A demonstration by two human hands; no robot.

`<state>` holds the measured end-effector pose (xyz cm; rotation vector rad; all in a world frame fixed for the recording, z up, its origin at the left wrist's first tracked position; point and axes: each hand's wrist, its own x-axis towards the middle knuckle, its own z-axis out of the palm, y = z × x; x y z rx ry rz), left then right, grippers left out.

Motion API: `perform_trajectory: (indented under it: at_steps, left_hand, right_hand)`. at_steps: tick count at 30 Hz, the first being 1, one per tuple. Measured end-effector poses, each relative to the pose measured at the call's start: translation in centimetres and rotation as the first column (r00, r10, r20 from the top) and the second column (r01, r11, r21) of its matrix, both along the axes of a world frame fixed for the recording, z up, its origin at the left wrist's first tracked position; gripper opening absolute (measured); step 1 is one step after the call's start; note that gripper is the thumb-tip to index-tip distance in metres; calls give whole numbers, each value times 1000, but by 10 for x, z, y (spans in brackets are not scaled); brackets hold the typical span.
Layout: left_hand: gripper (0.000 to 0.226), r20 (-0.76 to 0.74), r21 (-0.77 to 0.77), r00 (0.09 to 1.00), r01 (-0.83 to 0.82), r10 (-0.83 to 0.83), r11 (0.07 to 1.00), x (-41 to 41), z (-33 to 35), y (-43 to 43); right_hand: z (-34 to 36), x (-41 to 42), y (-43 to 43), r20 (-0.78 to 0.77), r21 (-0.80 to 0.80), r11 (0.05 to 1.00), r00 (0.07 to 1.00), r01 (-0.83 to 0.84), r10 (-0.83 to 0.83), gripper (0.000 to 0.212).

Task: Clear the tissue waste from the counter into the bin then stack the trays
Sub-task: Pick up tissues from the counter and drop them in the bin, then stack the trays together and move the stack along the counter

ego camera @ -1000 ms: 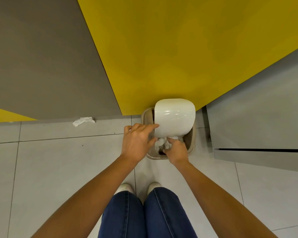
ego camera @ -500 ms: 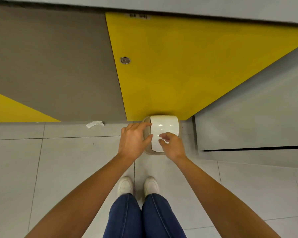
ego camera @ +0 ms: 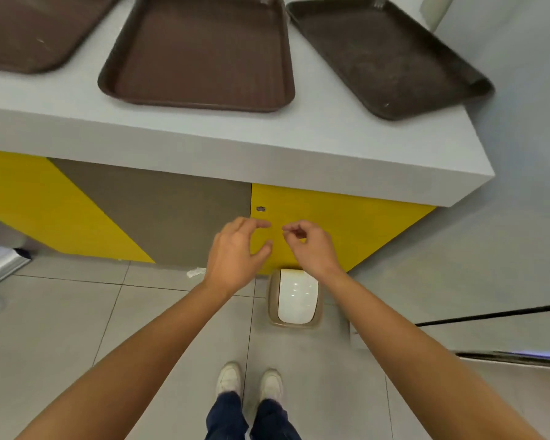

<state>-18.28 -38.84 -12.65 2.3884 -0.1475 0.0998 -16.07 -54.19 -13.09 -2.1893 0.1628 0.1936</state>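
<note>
Three brown trays lie side by side on the grey counter (ego camera: pixel 267 144): a left tray (ego camera: pixel 29 30), a middle tray (ego camera: pixel 204 52) and a darker right tray (ego camera: pixel 388 55) turned at an angle. The small beige bin (ego camera: pixel 294 298) with a white swing lid stands on the floor against the yellow cabinet front, lid level. My left hand (ego camera: pixel 235 255) and my right hand (ego camera: pixel 308 246) hang in the air above the bin, in front of the cabinet, fingers loosely curled and holding nothing. A scrap of tissue (ego camera: pixel 196 272) lies on the floor left of the bin.
The counter's corner juts out at the right (ego camera: pixel 477 173). A grey wall panel (ego camera: pixel 489 265) stands right of the bin. A silver object (ego camera: pixel 0 268) sits at the left edge. My white shoes (ego camera: pixel 250 381) stand on the tiled floor.
I have risen from crouching at the bin. Both hands left the bin lid and lifted; the tissue my right hand pushed in is gone and the lid has swung level. The counter and trays came into view.
</note>
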Motion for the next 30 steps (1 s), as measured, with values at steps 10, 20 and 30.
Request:
perform_trajectory:
  at_steps: [10, 20, 30]
  left_hand:
    - [27, 135, -29, 987, -87, 91, 996, 15, 91, 27]
    - [28, 215, -39, 968, -123, 128, 992, 78, 133, 84]
    - [35, 253, 41, 961, -129, 114, 991, 171, 159, 160]
  right_hand:
    - [100, 35, 23, 231, 55, 997, 972, -62, 48, 13]
    - [147, 93, 72, 390, 24, 999, 920, -31, 19, 13]
    - [166, 171, 131, 449, -106, 990, 893, 92, -35, 14]
